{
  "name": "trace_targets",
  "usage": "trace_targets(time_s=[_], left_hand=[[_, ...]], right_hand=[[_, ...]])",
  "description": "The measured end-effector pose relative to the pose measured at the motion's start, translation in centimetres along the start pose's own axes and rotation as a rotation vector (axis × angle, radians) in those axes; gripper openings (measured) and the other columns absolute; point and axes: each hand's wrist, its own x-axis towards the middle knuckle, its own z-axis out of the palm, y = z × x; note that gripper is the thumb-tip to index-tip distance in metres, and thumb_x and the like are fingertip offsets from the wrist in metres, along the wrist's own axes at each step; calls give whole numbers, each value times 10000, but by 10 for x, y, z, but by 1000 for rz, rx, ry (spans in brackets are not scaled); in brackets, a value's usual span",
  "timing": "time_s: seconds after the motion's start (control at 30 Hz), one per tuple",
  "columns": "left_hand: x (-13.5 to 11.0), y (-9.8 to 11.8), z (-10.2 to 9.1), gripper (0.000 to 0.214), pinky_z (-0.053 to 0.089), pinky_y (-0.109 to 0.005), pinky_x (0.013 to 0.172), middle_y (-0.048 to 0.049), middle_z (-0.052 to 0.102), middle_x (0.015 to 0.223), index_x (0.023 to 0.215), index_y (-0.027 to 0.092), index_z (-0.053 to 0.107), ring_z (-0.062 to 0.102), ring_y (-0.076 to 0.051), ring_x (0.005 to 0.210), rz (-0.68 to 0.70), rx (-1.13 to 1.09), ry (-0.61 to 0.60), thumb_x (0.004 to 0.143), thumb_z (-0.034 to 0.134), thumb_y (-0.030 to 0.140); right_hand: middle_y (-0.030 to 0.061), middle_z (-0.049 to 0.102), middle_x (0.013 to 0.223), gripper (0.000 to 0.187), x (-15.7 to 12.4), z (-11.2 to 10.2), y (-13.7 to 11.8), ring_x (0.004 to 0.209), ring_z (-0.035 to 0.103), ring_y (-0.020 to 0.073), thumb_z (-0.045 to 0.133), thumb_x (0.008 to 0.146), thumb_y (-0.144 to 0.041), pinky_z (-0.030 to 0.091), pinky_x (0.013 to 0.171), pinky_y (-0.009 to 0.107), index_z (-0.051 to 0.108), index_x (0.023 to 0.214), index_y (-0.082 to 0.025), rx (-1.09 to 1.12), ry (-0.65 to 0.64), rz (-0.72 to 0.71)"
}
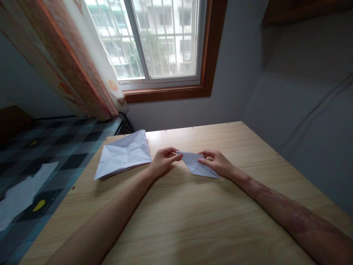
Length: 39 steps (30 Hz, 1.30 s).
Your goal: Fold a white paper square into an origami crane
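- Together, the left hand (164,159) and the right hand (215,162) hold one small folded paper (196,165) between them, low over the table (193,221).
- The left hand pinches the paper's pointed left tip between thumb and fingertips, the other fingers curled in.
- The right hand grasps the paper's right side, with its thumb on top and its fingers bent over the upper edge.
- The folded paper is white and roughly triangular, with its lower point facing the person; I cannot tell whether it touches the wood.
- Just beyond the left hand, to its outer side, lie creased sheets (124,154) of white paper, opened flat on the table and apart from the folded piece.
- Further left, off the table's edge, a checkered cloth (55,147) carries a white sheet (22,195).
- Ahead of both hands, above the table's far edge, are a window (165,36) and an orange-patterned curtain (79,73).
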Motion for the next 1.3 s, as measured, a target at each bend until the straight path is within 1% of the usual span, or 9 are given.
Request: trace_targets(time_s=[0.17, 0.27, 0.47, 0.63, 0.73, 0.83, 0.93, 1.1, 1.3], left_hand=[[2, -1, 4, 505, 680, -310, 774, -47, 819, 869, 1041, 145, 768, 795, -178, 759, 9, -111, 34, 732, 1007, 464], [3, -3, 9, 550, 685, -307, 753, -40, 817, 860, 1076, 147, 751, 804, -185, 759, 1, -141, 53, 714, 1018, 463], [2, -3, 15, 529, 674, -296, 727, -64, 821, 830, 1002, 131, 804, 795, -188, 750, -30, -102, 103, 695, 1018, 505], [1, -1, 16, 546, 686, -323, 759, -56, 818, 850, 999, 141, 809, 777, -179, 749, -25, -121, 148, 670, 1024, 520], [1, 1, 18, 555, 675, -301, 745, -52, 820, 913, 1065, 155, 799, 769, -160, 750, -50, -129, 110, 712, 1000, 533], [1, 2, 20, 555, 660, -288, 727, -72, 830, 953, 1049, 150, 799, 772, -164, 753, -94, -112, -24, 740, 969, 578], [-2, 5, 23, 555, 646, -274, 704, -85, 831, 910, 1008, 138, 812, 774, -167, 725, -145, -78, -130, 769, 935, 624], [-8, 9, 28, 517, 626, -258, 683, -58, 797, 791, 892, 137, 784, 746, -154, 678, -93, -53, -87, 798, 915, 628], [-13, 14, 33, 504, 608, -265, 679, -47, 764, 740, 828, 142, 744, 716, -158, 678, -14, -14, -81, 867, 851, 632]], right_hand=[[31, 783, 903, 340, 2, 3, 1, 783, 697, 192, 857, 862, -506, 516, 680, 281, 794, 941, -182, 63, -50, 28], [24, 778, 885, 364, 3, 1, -2, 758, 681, 183, 867, 835, -521, 486, 651, 262, 765, 918, -181, 84, -57, 61], [26, 742, 820, 487, 3, 2, -15, 699, 619, 174, 831, 856, -633, 406, 593, 257, 800, 951, -156, -2, -112, 130], [26, 717, 837, 397, -1, 13, -13, 699, 602, 169, 826, 868, -553, 399, 578, 256, 821, 894, -156, -47, -93, 61], [48, 744, 923, 348, -3, 16, -11, 744, 642, 184, 820, 866, -499, 439, 592, 255, 845, 920, -156, -14, -68, 41], [58, 783, 946, 365, -4, 17, -12, 767, 680, 199, 818, 864, -481, 485, 630, 264, 847, 1020, -153, 56, -69, 70], [66, 812, 939, 407, -4, 16, -13, 764, 699, 204, 844, 845, -484, 510, 665, 275, 831, 1062, -139, 110, -56, 89], [83, 826, 989, 450, -3, 18, -10, 779, 713, 206, 854, 852, -518, 515, 649, 268, 826, 1102, -145, 165, -83, 85], [72, 797, 909, 449, -5, 19, -11, 727, 669, 196, 777, 931, -573, 480, 587, 258, 836, 1056, -146, 79, -84, 50]])
